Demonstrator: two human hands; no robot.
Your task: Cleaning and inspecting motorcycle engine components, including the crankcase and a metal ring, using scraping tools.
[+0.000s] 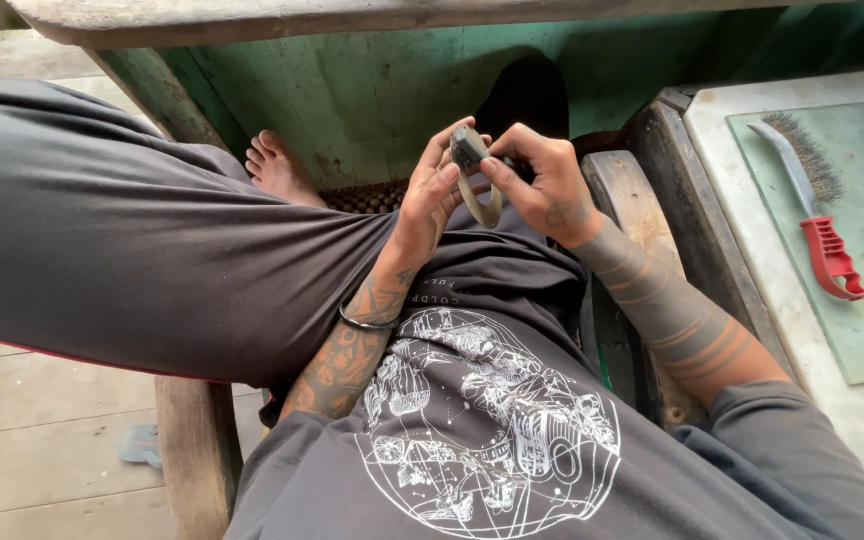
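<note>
I sit with one leg crossed over my lap, and both hands meet above it. My left hand (430, 200) holds a small tan ring-shaped piece (483, 205) by its edge. My right hand (542, 180) pinches a small dark grey block (468, 148) and presses it against the top of the ring. Part of the ring is hidden behind my fingers. My bare foot (278, 168) rests just left of the hands.
A wire brush with a red handle (820, 220) lies on a green mat (852, 330) over a white surface at the right. A worn wooden bench arm (632, 200) runs beside my right forearm. A green painted wall (372, 90) stands ahead, and wooden floorboards (42, 430) lie lower left.
</note>
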